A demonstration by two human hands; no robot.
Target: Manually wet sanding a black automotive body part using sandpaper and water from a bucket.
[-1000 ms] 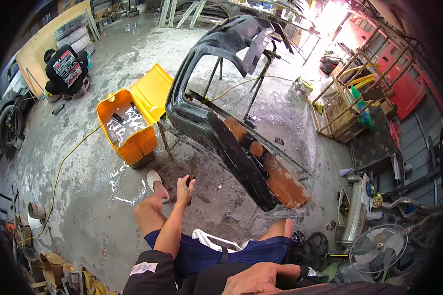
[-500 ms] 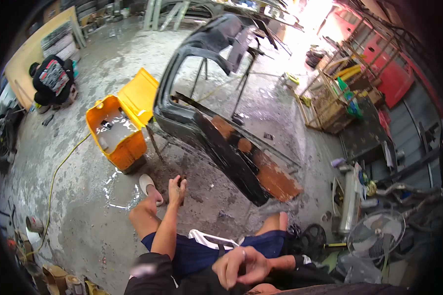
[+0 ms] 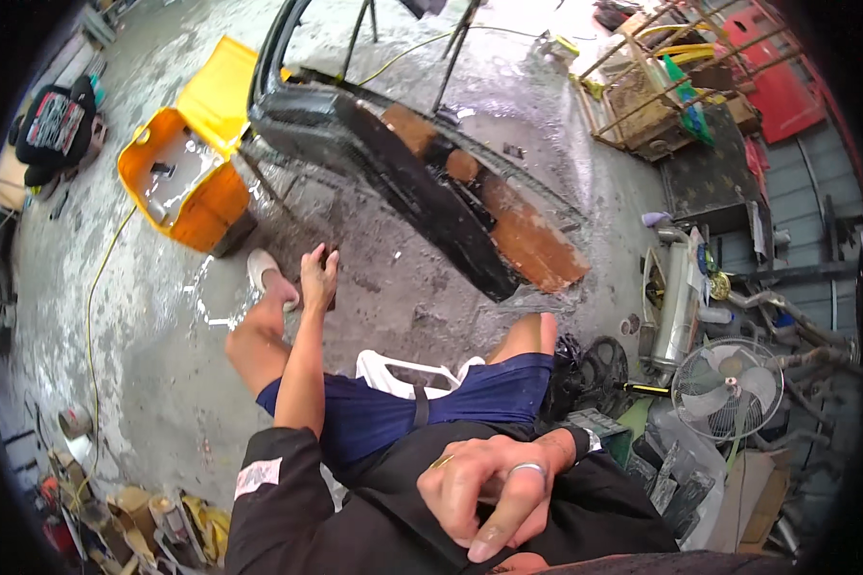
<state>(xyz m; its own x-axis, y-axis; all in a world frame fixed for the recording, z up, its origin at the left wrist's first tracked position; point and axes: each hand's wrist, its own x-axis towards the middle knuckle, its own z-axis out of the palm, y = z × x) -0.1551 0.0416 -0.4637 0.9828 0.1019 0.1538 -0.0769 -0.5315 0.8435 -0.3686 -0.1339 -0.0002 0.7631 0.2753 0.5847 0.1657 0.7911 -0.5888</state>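
Two hands are working apart here. The left hand [image 3: 318, 271] is reaching out over the wet concrete floor [image 3: 163, 383], fingers clenching a small dark block [image 3: 328, 257] beside the white shoe [image 3: 262, 271]. The right hand [image 3: 484, 489] is resting against the black shirt [image 3: 393, 517] near the belly, fingers loosely curled and gripping nothing. Beyond the left hand, a black car bumper [image 3: 393, 172] with rusty brown patches is lying on stands. A yellow plastic tub [image 3: 177, 182] is sitting to its left, lid open. A white fan [image 3: 727, 388] is standing at the right.
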